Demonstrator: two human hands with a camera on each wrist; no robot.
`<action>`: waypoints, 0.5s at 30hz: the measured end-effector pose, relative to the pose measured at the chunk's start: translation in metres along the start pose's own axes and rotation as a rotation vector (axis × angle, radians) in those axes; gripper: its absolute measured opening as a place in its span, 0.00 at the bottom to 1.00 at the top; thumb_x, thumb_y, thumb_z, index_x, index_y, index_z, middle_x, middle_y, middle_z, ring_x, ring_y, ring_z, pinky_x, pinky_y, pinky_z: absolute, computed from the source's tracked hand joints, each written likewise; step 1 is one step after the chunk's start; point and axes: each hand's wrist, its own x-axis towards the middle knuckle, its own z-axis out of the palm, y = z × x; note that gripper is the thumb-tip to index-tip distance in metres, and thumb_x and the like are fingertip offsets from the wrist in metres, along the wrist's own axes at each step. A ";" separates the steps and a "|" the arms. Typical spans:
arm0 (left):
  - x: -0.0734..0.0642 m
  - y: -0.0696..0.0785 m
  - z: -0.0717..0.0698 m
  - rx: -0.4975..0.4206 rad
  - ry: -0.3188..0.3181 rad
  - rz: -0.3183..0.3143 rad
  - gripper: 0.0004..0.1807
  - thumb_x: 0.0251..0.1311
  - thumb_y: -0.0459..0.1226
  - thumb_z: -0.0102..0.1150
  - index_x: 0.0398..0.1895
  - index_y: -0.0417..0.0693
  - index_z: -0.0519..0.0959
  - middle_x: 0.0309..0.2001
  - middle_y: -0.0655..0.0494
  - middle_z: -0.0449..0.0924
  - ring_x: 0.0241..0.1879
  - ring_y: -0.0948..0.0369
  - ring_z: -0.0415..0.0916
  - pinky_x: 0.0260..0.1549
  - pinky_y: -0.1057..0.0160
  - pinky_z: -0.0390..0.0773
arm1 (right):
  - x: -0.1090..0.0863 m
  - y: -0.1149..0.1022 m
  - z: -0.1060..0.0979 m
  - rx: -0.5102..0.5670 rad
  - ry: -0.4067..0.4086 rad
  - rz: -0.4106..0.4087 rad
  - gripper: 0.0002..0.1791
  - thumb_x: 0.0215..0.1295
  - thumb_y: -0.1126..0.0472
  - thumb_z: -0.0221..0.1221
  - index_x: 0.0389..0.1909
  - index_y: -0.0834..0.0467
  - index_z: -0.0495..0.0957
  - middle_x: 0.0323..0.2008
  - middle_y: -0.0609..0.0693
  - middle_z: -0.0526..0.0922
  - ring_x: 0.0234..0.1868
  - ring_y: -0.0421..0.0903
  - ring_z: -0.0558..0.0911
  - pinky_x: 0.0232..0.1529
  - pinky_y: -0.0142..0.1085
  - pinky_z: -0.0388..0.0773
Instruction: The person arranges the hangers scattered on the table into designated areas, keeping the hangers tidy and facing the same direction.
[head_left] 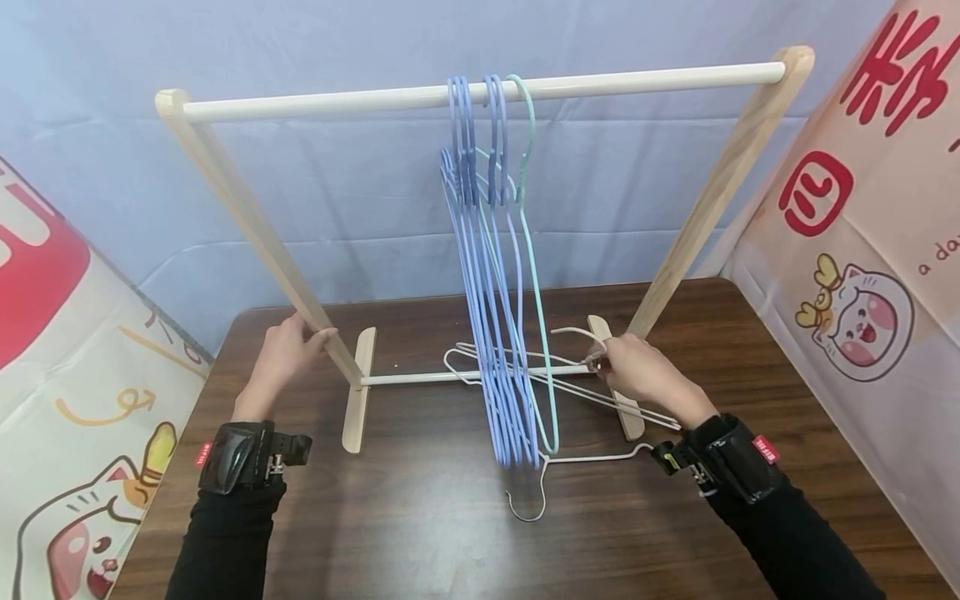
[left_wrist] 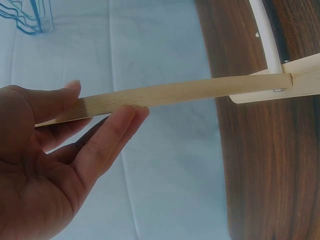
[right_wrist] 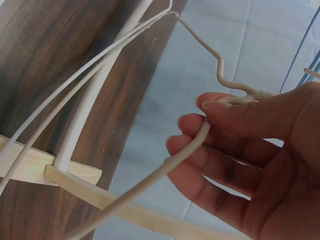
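Note:
A wooden clothes rack with a white top rod [head_left: 315,106] stands on the table. My left hand [head_left: 281,358] grips its left wooden post [head_left: 247,200] low down; in the left wrist view the thumb and fingers lie on either side of the post [left_wrist: 185,91]. With thumb and fingertips, my right hand [head_left: 645,371] pinches a white wire hanger [right_wrist: 150,180] close to its hook, beside the right post [head_left: 712,200]. Several blue hangers [head_left: 491,308] and a mint green hanger [head_left: 540,317] hang at the middle of the rod, partly overlapping the held hanger.
Another white hanger [head_left: 592,458] shows below the hanging ones, its hook [head_left: 532,518] toward me. The rack's lower bar [head_left: 405,378] joins two wooden feet [head_left: 356,425] on the dark wooden table [head_left: 420,533]. Behind hangs a pale blue cloth [head_left: 337,50], with printed sheets on both sides.

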 end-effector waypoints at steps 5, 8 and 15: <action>0.000 0.000 0.000 -0.006 -0.008 0.006 0.18 0.66 0.40 0.48 0.45 0.29 0.70 0.37 0.33 0.78 0.35 0.43 0.78 0.28 0.52 0.74 | 0.000 0.000 -0.003 -0.022 0.029 0.022 0.10 0.55 0.74 0.52 0.27 0.58 0.79 0.16 0.46 0.69 0.17 0.41 0.63 0.18 0.32 0.56; 0.000 0.000 0.000 -0.011 -0.013 0.003 0.18 0.66 0.40 0.48 0.45 0.29 0.70 0.37 0.33 0.78 0.35 0.43 0.78 0.27 0.55 0.72 | 0.000 -0.001 -0.005 -0.035 0.046 0.026 0.10 0.55 0.73 0.52 0.31 0.60 0.81 0.17 0.47 0.72 0.17 0.42 0.64 0.17 0.32 0.57; 0.000 0.000 -0.001 -0.007 -0.011 0.001 0.18 0.66 0.40 0.48 0.46 0.30 0.70 0.37 0.33 0.78 0.36 0.43 0.78 0.31 0.51 0.73 | -0.001 -0.003 -0.017 -0.010 0.035 0.038 0.10 0.56 0.74 0.51 0.29 0.61 0.80 0.16 0.46 0.71 0.14 0.40 0.61 0.17 0.31 0.56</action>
